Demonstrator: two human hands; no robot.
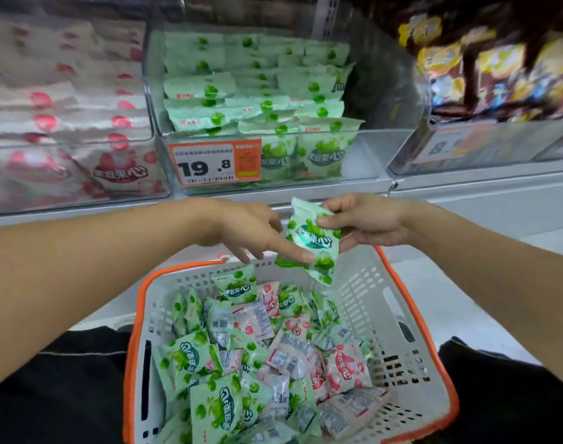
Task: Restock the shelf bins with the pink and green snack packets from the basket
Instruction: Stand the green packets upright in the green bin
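A white basket with an orange rim (411, 322) sits low in front of me, filled with several green and pink snack packets (261, 347). Above its far edge my right hand (366, 224) pinches green packets (315, 241) by their upper part. My left hand (254, 232) reaches in from the left, its outstretched index finger touching the lower front of those packets. On the shelf beyond, a clear bin of green packets (257, 91) stands in the middle, with a clear bin of pink packets (65, 123) to its left.
An orange price tag reading 19.8 (214, 163) hangs on the green bin's front. A bin of brown and yellow snack bags (498, 68) stands at the right. The white shelf ledge (466, 187) runs below the bins. Dark trouser legs flank the basket.
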